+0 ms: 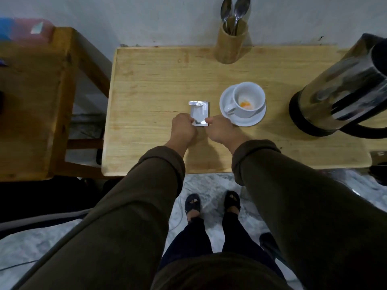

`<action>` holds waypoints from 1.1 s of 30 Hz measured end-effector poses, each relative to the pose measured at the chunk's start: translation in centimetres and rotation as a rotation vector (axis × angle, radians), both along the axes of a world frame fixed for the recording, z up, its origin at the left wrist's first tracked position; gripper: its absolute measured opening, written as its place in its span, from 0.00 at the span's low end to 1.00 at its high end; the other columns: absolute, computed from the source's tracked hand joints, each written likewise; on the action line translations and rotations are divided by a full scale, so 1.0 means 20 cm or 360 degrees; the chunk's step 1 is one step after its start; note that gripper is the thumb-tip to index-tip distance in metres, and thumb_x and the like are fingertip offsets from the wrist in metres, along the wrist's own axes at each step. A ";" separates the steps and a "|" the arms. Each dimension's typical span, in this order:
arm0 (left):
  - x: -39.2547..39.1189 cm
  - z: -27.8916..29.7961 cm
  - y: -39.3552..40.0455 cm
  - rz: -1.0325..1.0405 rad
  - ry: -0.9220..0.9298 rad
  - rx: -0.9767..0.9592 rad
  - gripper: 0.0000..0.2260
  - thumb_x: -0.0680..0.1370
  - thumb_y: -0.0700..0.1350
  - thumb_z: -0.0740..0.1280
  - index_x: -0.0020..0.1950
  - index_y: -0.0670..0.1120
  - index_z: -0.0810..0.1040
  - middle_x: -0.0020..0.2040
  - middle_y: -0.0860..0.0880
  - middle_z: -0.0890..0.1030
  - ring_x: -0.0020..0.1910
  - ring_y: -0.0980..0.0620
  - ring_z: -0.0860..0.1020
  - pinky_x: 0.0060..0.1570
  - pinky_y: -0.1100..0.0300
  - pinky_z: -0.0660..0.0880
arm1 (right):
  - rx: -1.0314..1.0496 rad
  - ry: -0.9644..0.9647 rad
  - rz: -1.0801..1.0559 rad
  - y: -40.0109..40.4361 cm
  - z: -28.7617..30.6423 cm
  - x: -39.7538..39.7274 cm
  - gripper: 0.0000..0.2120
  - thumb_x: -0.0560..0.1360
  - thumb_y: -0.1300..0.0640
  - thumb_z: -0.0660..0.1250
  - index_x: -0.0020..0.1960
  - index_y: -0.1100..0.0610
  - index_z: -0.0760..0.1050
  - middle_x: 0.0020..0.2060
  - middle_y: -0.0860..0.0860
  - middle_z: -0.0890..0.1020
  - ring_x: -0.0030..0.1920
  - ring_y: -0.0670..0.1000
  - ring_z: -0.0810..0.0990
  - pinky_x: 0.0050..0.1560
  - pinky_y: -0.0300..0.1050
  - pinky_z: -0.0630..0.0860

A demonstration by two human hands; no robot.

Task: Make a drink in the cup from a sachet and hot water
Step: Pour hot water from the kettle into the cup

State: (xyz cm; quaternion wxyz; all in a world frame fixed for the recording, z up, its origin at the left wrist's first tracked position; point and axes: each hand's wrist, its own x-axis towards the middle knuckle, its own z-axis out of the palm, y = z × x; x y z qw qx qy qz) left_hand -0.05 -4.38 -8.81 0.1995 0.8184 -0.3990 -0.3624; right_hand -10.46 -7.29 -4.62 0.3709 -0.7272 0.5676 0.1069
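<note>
A small silver sachet is held over the middle of the wooden table, its top edge crumpled. My left hand pinches its lower left corner and my right hand pinches its lower right corner. Just right of the sachet a white cup stands on a white saucer, handle toward me, with a little orange powder at its bottom. A steel kettle on a black base stands at the table's right end.
A wooden holder with two spoons stands at the table's back edge by the wall. A second wooden table stands to the left. Below the near edge are a marble floor and my feet in dark sandals.
</note>
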 end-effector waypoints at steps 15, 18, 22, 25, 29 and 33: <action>-0.21 0.12 -0.03 -0.0010 -0.0002 0.0043 0.19 0.78 0.41 0.59 0.69 0.39 0.71 0.67 0.40 0.73 0.66 0.43 0.71 0.57 0.60 0.68 | -0.0270 -0.0518 -0.0411 -0.03 0.13 -0.17 0.14 0.76 0.62 0.60 0.59 0.60 0.78 0.58 0.54 0.82 0.59 0.53 0.79 0.57 0.38 0.70; -0.35 0.19 -0.04 0.0041 0.0235 -0.0011 0.26 0.79 0.40 0.58 0.77 0.48 0.57 0.69 0.43 0.71 0.66 0.46 0.71 0.59 0.59 0.68 | -0.0493 -0.0609 -0.0507 -0.04 0.18 -0.30 0.14 0.76 0.63 0.59 0.58 0.59 0.78 0.54 0.56 0.83 0.56 0.55 0.80 0.55 0.41 0.73; -0.54 0.22 -0.04 0.0080 0.0412 -0.0067 0.31 0.81 0.42 0.58 0.79 0.52 0.43 0.75 0.45 0.66 0.69 0.44 0.70 0.66 0.55 0.67 | -0.0863 -0.0579 -0.0475 -0.06 0.25 -0.52 0.13 0.75 0.64 0.58 0.56 0.59 0.77 0.54 0.57 0.81 0.54 0.57 0.79 0.54 0.49 0.76; -0.65 0.20 -0.06 0.0175 0.0492 -0.0106 0.32 0.80 0.43 0.57 0.78 0.51 0.41 0.74 0.43 0.65 0.69 0.40 0.69 0.66 0.51 0.68 | -0.1042 -0.0572 -0.0467 -0.07 0.27 -0.71 0.15 0.74 0.65 0.59 0.58 0.59 0.76 0.57 0.58 0.77 0.56 0.57 0.78 0.55 0.51 0.76; -0.74 0.20 -0.07 0.0294 0.0547 -0.0104 0.36 0.79 0.41 0.58 0.77 0.48 0.34 0.73 0.39 0.65 0.68 0.35 0.69 0.67 0.42 0.69 | -0.1389 -0.0438 -0.0523 -0.08 0.31 -0.94 0.16 0.71 0.64 0.60 0.57 0.60 0.77 0.57 0.59 0.76 0.59 0.59 0.75 0.59 0.52 0.73; -0.79 0.18 -0.10 0.0359 0.0514 -0.0079 0.38 0.79 0.42 0.58 0.76 0.47 0.30 0.75 0.40 0.63 0.70 0.36 0.68 0.69 0.42 0.67 | -0.1692 -0.0110 -0.0700 -0.10 0.37 -1.16 0.17 0.70 0.60 0.61 0.58 0.54 0.75 0.63 0.56 0.73 0.66 0.59 0.69 0.60 0.56 0.67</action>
